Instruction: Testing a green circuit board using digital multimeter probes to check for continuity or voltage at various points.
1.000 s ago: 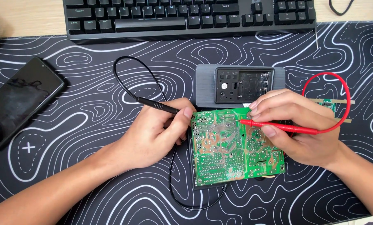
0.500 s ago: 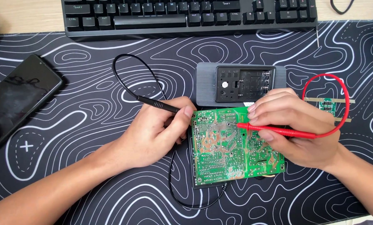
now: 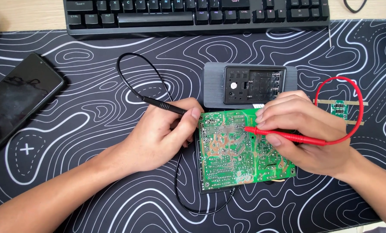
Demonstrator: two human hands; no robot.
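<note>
— Where are we standing with the green circuit board?

— We are probing it, solder side up. It is lying on the patterned desk mat, just in front of the grey meter, whose back is facing us with its battery bay uncovered. We are pressing the tip of the red probe onto the silvery traces in the upper middle of the board.

— And our hands?

— Our right hand is gripping the red probe like a pen, fingers closed around its shaft, heel resting over the board's right edge. Our left hand is curled around the black probe at the board's left edge; the probe's body is sticking out to the left of the thumb, and we cannot tell whether its tip is touching the board, since the fingers are covering it.

— So how far along are we judging this?

— Mid-way, we are guessing: both probes are in hand and one is on a contact, but most of the board's traces are lying untouched, and the meter is showing us only its back, so no reading is visible.

— What is lying around the board?

— The red lead is looping to the right of the board, around a small green module. The black lead is curling to the left. Farther left a dark phone is lying face up, and beyond the meter a black keyboard is stretching across the surface.
</note>
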